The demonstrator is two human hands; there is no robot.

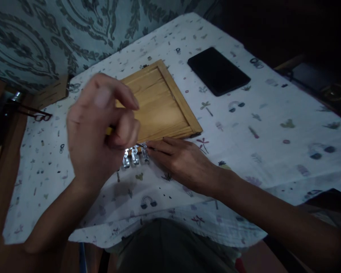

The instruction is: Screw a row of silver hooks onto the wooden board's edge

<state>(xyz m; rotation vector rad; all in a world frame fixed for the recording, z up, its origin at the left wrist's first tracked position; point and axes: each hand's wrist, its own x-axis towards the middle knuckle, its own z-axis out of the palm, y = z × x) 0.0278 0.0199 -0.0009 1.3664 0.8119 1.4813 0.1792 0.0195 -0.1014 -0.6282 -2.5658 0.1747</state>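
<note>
The counter [272, 151] is covered by a white cloth [255, 102], printed with small palms, rainbows, cacti and other motifs; along the near edge it is draped in loose folds towards the dark-clothed lap [165, 246]. The far left of the room is closed off by a blue-grey surface [85, 22] with scrolled leaf ornament; whether wallpaper or curtain is meant cannot be told. Most of the right side is lost in shadow, and brown wood [8, 182] is seen along the left.

On the cloth, a framed wooden panel [159, 106] is laid flat in front of the hands, partly hidden by the left one. A row of shiny metal hooks [135, 156] is seen along its near edge. A black phone or tablet [218, 72] is placed beyond it to the right, well apart. At the left edge, spectacles [42, 118] are set down near a piece of cardboard [52, 92].

The left hand [102, 121] is raised and blurred, its fingers curled round a mostly hidden yellow object [109, 131]. The right hand [184, 161] is rested beside the end hook, fingers stretched and close together; whether anything is pinched cannot be told
</note>
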